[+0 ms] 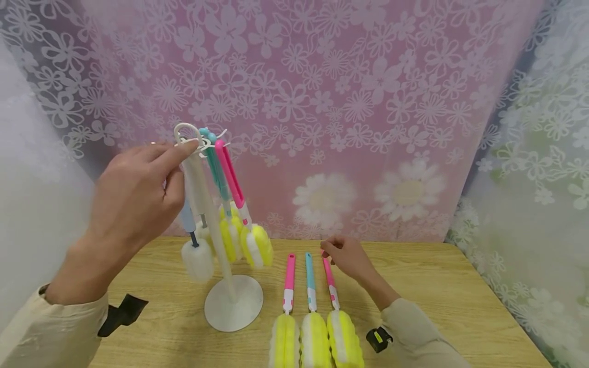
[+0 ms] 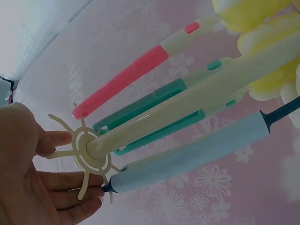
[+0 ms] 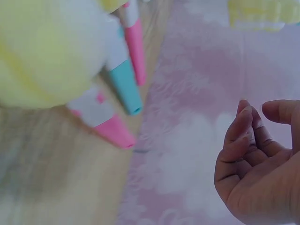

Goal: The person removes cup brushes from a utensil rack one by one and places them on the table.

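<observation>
Three brushes (image 1: 312, 301) near right grip (image 1: 348, 257)

Beige sleeves (image 1: 55, 327) — black wrist gear (image 1: 123, 315)

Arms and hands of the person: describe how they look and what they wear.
The left sleeve and right sleeve are plain, pale beige and long, reaching the wrists. A black piece sticks out at the left cuff; a small black box with a yellow-green patch sits by the right. Neither hand wears a glove.

Stand (image 1: 223, 258) blocks left, lying brushes (image 1: 311, 305) right — narrow gap between.
</observation>
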{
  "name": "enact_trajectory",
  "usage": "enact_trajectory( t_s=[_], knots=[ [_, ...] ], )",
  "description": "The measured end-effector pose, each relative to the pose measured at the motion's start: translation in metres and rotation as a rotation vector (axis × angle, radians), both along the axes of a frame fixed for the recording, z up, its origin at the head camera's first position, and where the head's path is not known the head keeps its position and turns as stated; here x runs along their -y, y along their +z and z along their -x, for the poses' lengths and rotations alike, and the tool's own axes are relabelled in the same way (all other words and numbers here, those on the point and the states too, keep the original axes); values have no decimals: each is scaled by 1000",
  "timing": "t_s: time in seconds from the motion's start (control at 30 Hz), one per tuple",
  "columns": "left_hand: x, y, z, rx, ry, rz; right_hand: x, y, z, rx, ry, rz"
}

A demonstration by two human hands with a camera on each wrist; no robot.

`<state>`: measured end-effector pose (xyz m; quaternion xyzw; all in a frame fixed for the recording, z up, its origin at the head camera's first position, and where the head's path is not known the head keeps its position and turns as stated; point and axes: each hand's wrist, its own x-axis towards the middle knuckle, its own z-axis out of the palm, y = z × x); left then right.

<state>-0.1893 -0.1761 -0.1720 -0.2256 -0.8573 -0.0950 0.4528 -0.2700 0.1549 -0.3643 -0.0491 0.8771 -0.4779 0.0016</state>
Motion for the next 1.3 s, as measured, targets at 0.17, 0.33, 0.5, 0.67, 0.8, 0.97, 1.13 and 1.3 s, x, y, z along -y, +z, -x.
enact_trajectory(
  t_s=[0.17, 0.33, 0.5, 0.67, 0.8, 0.97, 1.13, 1.3],
  knots=[
    [1, 2, -2, 54, 15, 87, 18, 21, -9, -66, 59, -16],
    [3, 4, -3, 87, -8, 44, 42, 46, -20, -154, 150, 39],
    [-2, 5, -4, 130, 6, -31, 72, 66, -26, -274, 257, 138],
    [-10, 3, -1, 81, 23, -54, 103, 79, -26, -392, 300, 230],
    [-16, 2, 1, 75, 34, -85, 123, 87, -24, -427, 309, 296],
    [-25, -2, 4, 26, 62, -117, 135, 92, -21, -443, 269, 319],
    [-29, -6, 7, -81, 113, -113, 138, 94, -20, -439, 241, 314],
    [-29, -6, 8, -110, 119, -114, 140, 97, -19, -460, 216, 279]
  ],
)
